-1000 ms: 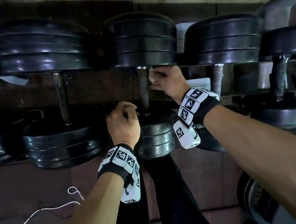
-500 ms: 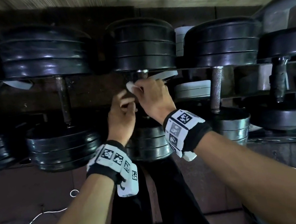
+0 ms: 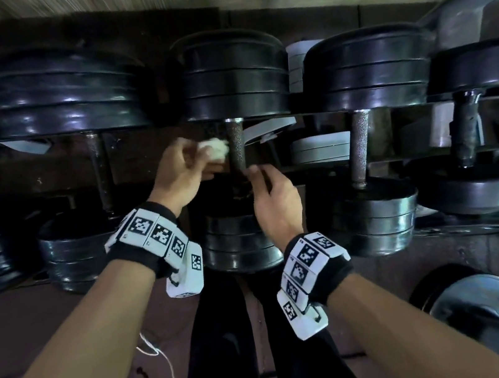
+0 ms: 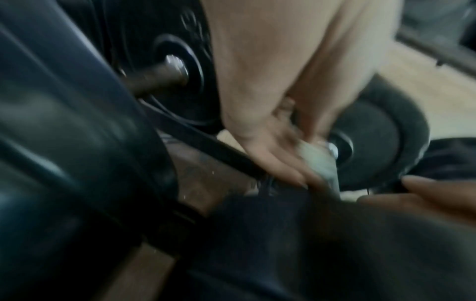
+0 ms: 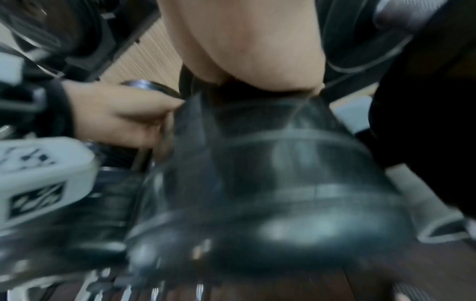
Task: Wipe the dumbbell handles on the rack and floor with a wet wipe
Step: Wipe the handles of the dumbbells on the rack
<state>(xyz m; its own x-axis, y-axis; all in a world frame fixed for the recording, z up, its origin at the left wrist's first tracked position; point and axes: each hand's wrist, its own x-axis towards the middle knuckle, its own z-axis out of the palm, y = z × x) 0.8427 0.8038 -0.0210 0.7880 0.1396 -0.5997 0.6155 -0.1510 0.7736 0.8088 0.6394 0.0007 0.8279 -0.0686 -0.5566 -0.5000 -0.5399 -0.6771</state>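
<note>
Wipe (image 3: 214,149) sits bunched in my left hand (image 3: 179,175), fingers curled round it, pressed vs the left side of the middle dumbbell's handle (image 3: 237,148). Handle's long axis runs near-to-far on the rack, one plate stack (image 3: 234,80) at the far end, the other (image 3: 238,242) at the near end. My right hand (image 3: 276,204) is low on the handle's right side, fingers loosely bent; can't tell if it grips anything. Wrist views too blurred to add more.

Black wristbands (image 3: 140,251) – white marker-printed blocks; bare forearms – black trousers (image 3: 221,350).
</note>
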